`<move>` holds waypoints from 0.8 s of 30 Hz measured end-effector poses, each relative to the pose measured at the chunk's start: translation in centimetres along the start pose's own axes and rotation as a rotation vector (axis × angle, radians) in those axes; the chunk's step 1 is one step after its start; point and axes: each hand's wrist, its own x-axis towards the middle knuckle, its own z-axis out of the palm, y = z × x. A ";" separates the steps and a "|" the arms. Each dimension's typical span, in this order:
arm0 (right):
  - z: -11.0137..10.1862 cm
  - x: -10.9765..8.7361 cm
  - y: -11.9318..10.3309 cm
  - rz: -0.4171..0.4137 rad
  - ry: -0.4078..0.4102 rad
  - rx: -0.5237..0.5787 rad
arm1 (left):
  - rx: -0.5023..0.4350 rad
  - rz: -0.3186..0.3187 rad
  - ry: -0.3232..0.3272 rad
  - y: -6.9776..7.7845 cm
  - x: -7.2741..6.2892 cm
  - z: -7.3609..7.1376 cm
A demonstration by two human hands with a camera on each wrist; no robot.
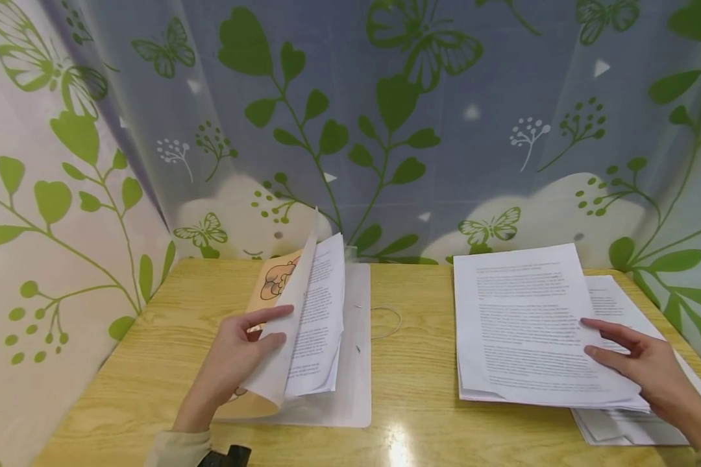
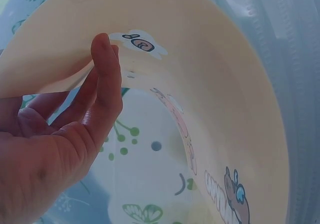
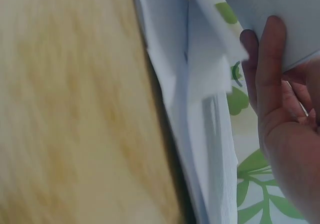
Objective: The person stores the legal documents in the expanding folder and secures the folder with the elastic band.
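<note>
- Your right hand (image 1: 648, 366) is pinching the paper stack (image 1: 520, 324) at right; you're risking fanned sheets if grip slackens.
- Your left hand (image 1: 239, 350) is pinching the bent folder cover (image 2: 200, 69) at left; slipping, you're risking it springing onto the pages (image 1: 318, 311).
- Wire loop (image 1: 400, 319) is lying beyond, possibly snagging dragged sheets.

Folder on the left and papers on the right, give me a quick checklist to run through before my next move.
1. Left grip on the folder cover: ok, it holds the cover lifted and bent.
2. Sheets inside the folder squared: not ok, their edges look uneven.
3. Right grip on the upper stack: ok, it holds the right edge.
4. Upper stack aligned with the lower papers: not ok, overlapping but offset.
5. Thin loop beside the folder fastened at both ends: cannot tell.
6. Page order: cannot tell, the print is too small to read.
</note>
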 end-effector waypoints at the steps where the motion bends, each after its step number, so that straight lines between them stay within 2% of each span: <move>1: 0.1 0.0 -0.1 -0.008 -0.001 0.006 | 0.001 0.000 0.000 0.0 0.0 0.0; 11: 1.4 -0.2 -1.8 -0.041 0.006 0.041 | 0.001 0.001 0.003 -0.1 0.0 0.0; 18: 2.1 -0.3 -3.1 -0.027 -0.038 0.167 | 0.003 -0.005 0.005 -0.1 0.0 -0.1; 24: 2.3 -0.4 -3.6 -0.042 -0.048 0.186 | -0.003 -0.005 -0.001 -0.1 0.0 -0.1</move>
